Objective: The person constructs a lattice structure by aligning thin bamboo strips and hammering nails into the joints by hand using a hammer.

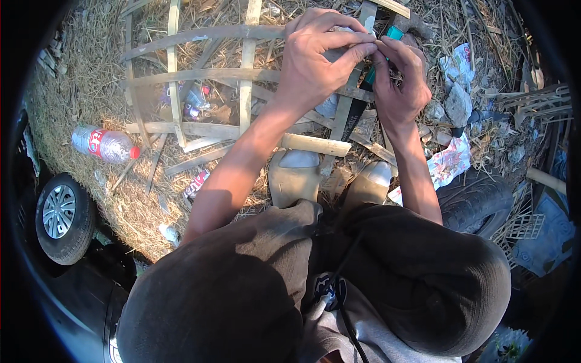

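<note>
A frame of bent bamboo strips lies on straw-covered ground in front of me. My left hand grips one strip near the frame's right side, fingers curled over it. Right beside it, my right hand pinches the same spot, fingertips meeting the left hand's. Between the two hands a knife with a teal handle and a dark blade stands on the frame; which hand holds it I cannot tell. My shoes rest on the lower strips.
A plastic bottle with a red label lies left on the straw. A car wheel sits at the lower left. A tyre, stones, printed paper scraps and bamboo offcuts crowd the right side.
</note>
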The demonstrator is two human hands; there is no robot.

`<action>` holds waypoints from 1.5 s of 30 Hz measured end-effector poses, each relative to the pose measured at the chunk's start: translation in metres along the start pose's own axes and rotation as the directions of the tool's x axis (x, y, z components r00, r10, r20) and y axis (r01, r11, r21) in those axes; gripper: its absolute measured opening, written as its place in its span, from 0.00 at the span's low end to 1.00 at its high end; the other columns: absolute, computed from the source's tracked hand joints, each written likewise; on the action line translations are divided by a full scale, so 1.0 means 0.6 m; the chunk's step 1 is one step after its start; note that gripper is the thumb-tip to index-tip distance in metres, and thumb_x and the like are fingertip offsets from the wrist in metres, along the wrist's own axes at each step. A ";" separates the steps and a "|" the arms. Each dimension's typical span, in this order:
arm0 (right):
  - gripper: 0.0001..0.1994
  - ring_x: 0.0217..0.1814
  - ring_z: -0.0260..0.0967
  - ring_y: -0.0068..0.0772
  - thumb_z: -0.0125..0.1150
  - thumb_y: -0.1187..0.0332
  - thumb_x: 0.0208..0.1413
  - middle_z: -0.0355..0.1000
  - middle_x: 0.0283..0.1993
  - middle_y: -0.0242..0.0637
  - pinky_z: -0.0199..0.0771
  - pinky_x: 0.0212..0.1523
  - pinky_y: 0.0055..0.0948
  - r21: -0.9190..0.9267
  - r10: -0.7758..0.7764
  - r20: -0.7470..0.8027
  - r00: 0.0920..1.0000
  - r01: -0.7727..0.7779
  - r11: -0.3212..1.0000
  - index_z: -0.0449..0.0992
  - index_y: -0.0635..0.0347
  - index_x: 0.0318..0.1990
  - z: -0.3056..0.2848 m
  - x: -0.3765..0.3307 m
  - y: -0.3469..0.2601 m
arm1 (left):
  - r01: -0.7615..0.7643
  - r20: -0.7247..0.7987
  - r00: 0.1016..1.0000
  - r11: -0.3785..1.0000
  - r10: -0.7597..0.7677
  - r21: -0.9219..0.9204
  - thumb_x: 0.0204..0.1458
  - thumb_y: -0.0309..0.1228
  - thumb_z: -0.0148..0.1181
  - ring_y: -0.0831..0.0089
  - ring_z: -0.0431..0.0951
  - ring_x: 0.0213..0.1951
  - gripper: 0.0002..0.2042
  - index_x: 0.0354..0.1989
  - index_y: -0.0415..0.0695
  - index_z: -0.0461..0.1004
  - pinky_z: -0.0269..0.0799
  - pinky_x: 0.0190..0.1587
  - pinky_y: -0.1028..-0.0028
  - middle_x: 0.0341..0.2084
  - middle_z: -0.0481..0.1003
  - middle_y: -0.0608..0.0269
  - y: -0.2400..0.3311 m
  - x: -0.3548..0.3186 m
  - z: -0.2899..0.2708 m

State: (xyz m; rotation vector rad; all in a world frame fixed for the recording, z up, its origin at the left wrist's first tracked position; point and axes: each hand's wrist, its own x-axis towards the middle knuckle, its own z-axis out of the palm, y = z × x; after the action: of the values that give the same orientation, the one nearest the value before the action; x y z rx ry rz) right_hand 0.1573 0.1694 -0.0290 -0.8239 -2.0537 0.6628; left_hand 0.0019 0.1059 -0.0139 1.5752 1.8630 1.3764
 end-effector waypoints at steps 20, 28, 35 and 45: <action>0.23 0.25 0.74 0.26 0.72 0.53 0.55 0.78 0.25 0.43 0.72 0.28 0.31 -0.103 0.752 0.482 0.450 -0.823 0.559 0.81 0.71 0.35 -0.039 -0.062 0.007 | -0.131 -0.075 0.987 0.979 0.144 0.155 0.52 0.25 0.66 0.67 0.78 0.39 0.03 0.34 0.46 0.80 0.63 0.47 0.66 0.32 0.81 0.69 -0.009 -0.011 0.038; 0.18 0.18 0.65 0.22 0.61 0.57 0.62 0.68 0.20 0.32 0.64 0.20 0.28 0.160 0.838 0.381 0.390 -0.921 0.356 0.72 0.66 0.33 -0.069 -0.065 -0.010 | -0.184 -0.039 0.979 0.957 0.198 0.225 0.52 0.26 0.65 0.67 0.79 0.39 0.02 0.34 0.46 0.80 0.64 0.46 0.66 0.32 0.81 0.68 0.002 -0.010 0.028; 0.23 0.17 0.58 0.20 0.67 0.51 0.59 0.64 0.16 0.27 0.58 0.19 0.29 -0.311 0.816 0.270 0.511 -0.756 0.576 0.71 0.61 0.24 -0.172 -0.044 -0.028 | -0.147 -0.055 0.985 0.970 0.161 0.193 0.55 0.26 0.64 0.65 0.79 0.39 0.02 0.35 0.44 0.79 0.66 0.47 0.65 0.33 0.81 0.65 0.001 -0.008 0.027; 0.11 0.18 0.53 0.12 0.56 0.61 0.69 0.60 0.20 0.21 0.50 0.19 0.19 -0.037 0.602 0.062 0.796 -0.600 0.799 0.74 0.58 0.36 -0.423 0.015 -0.032 | 0.021 -0.021 1.000 1.000 -0.021 0.013 0.56 0.26 0.63 0.64 0.83 0.36 0.05 0.37 0.38 0.82 0.76 0.45 0.67 0.33 0.82 0.57 -0.014 -0.017 0.007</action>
State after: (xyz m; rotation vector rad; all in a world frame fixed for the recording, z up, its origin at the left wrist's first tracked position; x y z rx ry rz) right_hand 0.3572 0.2054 0.1246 -1.5131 -1.8443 1.0303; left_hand 0.0037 0.0993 -0.0262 1.5492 1.8984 1.3798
